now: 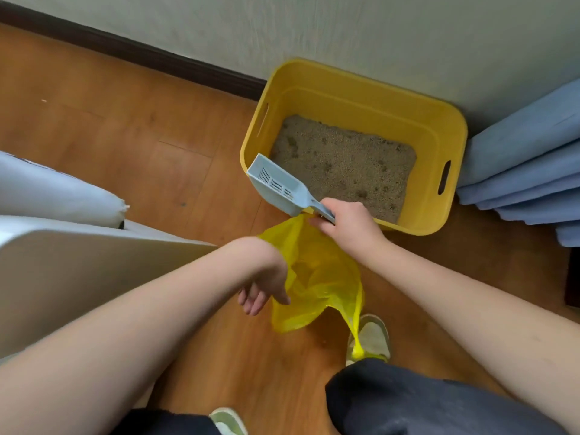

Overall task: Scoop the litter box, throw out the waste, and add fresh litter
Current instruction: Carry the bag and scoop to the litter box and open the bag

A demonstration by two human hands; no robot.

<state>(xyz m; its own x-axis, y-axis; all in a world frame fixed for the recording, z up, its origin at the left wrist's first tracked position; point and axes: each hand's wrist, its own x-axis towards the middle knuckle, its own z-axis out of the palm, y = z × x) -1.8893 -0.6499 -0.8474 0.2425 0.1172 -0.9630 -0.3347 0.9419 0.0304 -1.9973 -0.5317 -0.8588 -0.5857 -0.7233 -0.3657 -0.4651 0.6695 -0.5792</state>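
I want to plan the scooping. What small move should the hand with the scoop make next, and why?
Probably lower the blue scoop into the litter under a dark clump. The right hand grips its handle, the scoop looks empty above the yellow box rim, and the left hand holds the yellow bag open.

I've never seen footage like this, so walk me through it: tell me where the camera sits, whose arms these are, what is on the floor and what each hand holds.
There is no machine here. The one picture comes from a camera worn on a person's head, looking down, so the arms are the wearer's own. The right hand grips the handle of a blue slotted scoop, whose head sits over the near rim of the yellow litter box. The same hand seems to pinch one edge of a yellow bag. The left hand touches the bag's other side, fingers loosely curled; whether it grips is unclear. The box stands on a wooden floor against the wall, with litter inside. A blue curtain hangs to its right.
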